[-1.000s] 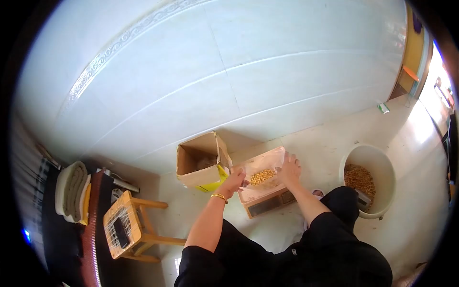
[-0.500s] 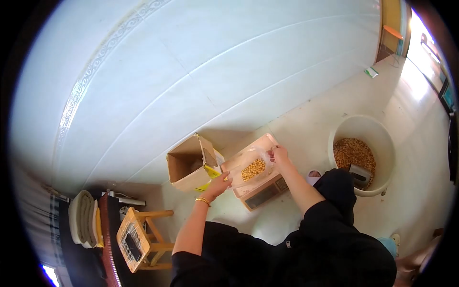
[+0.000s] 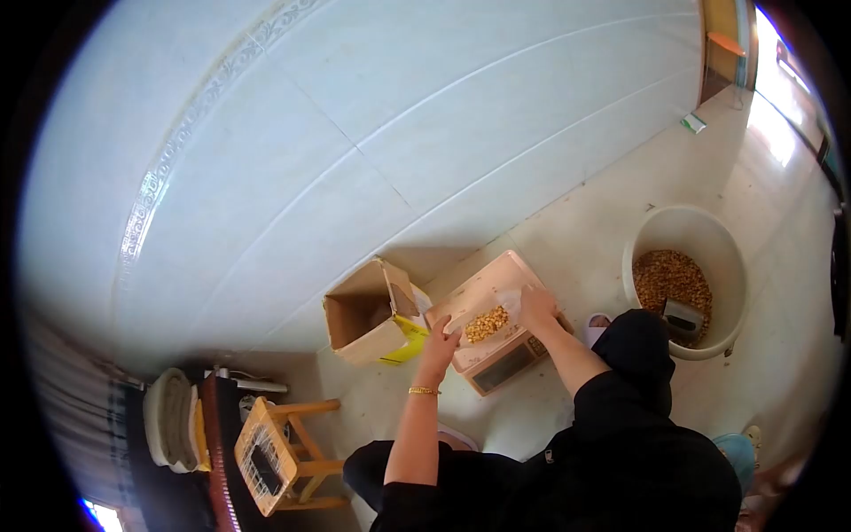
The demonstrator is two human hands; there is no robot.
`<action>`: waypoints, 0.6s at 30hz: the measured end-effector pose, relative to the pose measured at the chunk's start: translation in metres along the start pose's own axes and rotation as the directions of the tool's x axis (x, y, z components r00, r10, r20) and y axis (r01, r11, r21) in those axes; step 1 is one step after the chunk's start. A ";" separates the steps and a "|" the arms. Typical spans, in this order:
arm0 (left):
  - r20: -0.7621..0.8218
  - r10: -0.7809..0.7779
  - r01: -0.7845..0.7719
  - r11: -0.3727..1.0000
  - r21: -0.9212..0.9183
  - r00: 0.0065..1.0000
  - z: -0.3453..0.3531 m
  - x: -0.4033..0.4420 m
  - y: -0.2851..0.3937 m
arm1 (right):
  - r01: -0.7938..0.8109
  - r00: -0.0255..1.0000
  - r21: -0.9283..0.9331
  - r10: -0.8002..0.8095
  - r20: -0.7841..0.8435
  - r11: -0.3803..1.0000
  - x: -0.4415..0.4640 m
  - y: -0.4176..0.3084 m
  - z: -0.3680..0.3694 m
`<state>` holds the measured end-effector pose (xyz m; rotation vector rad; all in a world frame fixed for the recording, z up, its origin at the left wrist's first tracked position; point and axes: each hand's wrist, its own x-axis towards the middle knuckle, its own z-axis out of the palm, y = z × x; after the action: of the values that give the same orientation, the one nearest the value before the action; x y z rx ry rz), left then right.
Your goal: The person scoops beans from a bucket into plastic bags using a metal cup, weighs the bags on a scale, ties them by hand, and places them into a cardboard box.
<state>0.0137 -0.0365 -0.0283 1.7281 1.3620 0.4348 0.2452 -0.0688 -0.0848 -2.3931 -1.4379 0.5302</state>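
A clear plastic bag with golden kernels (image 3: 487, 324) lies on a pinkish-orange scale (image 3: 489, 273) with a dark display at its front. My left hand (image 3: 440, 341), below a gold bracelet, is closed at the bag's left edge, its fingers pinched on the plastic. At the bag's right end my right hand (image 3: 537, 310) is closed on the plastic, with its fingertips partly hidden. Just left of the scale stands an open cardboard box (image 3: 366, 306).
A white bucket (image 3: 729, 293) of brown kernels with a metal scoop (image 3: 683, 316) stands at the right. A wooden stool (image 3: 266, 457) holding a dark phone is at lower left, beside folded cloths (image 3: 173, 421). Another person's foot (image 3: 753, 443) shows at lower right.
Since the earlier frames, the bag has been drawn flatter and narrower on the scale. My right hand has gone from spread fingers to closed on the bag's edge. The view has shifted.
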 end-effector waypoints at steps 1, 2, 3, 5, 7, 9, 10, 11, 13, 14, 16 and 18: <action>-0.014 -0.009 0.008 0.994 -0.106 1.000 0.004 -0.002 -0.007 | -0.005 1.000 -0.011 0.005 0.000 1.000 -0.001 0.001 -0.003; -0.006 -0.010 0.009 0.993 -0.116 1.000 0.007 -0.004 -0.014 | -0.083 0.995 0.081 0.079 0.054 0.993 -0.003 0.002 -0.005; -0.005 -0.081 0.078 0.975 -0.208 0.997 0.011 -0.005 -0.023 | -0.166 0.982 0.165 0.148 0.115 0.972 -0.008 0.002 -0.011; 0.004 -0.156 0.149 0.939 -0.311 0.988 0.022 -0.009 -0.041 | -0.135 0.983 0.131 0.116 0.144 0.982 -0.002 0.006 -0.003; -0.007 -0.246 0.234 0.928 -0.292 0.969 0.026 -0.010 -0.043 | -0.097 0.983 0.116 0.078 0.164 0.989 0.002 0.004 -0.003; -0.036 -0.167 0.155 0.961 -0.230 0.985 0.030 -0.011 -0.045 | -0.012 0.986 0.052 0.003 0.164 0.999 -0.002 0.003 0.001; -0.060 -0.091 0.080 0.984 -0.161 0.994 0.030 -0.014 -0.043 | -0.006 0.986 0.052 -0.003 0.169 0.999 -0.004 0.002 0.004; -0.067 -0.098 0.086 0.983 -0.160 0.993 0.027 -0.015 -0.041 | -0.024 0.992 -0.005 0.024 0.127 1.000 -0.006 0.001 0.007; -0.121 0.083 -0.068 0.990 0.123 0.989 0.021 -0.015 -0.033 | -0.039 0.995 -0.058 0.044 0.091 0.998 -0.008 -0.003 0.010; -0.123 0.078 -0.062 0.990 0.124 0.989 0.019 -0.015 -0.029 | -0.074 0.997 0.104 0.071 0.028 0.992 -0.006 -0.004 0.009; -0.253 0.138 -0.110 0.986 0.125 0.957 0.015 -0.013 -0.022 | -0.100 0.993 0.263 0.112 -0.031 0.960 0.001 -0.006 0.007; -0.270 0.144 -0.119 0.987 0.108 0.952 0.008 -0.012 -0.015 | 0.002 0.990 0.768 0.108 -0.093 0.641 0.014 -0.017 0.004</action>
<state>0.0064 -0.0501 -0.0417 1.8933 1.4854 0.7234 0.2360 -0.0488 -0.0829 -1.7204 -0.8174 0.7888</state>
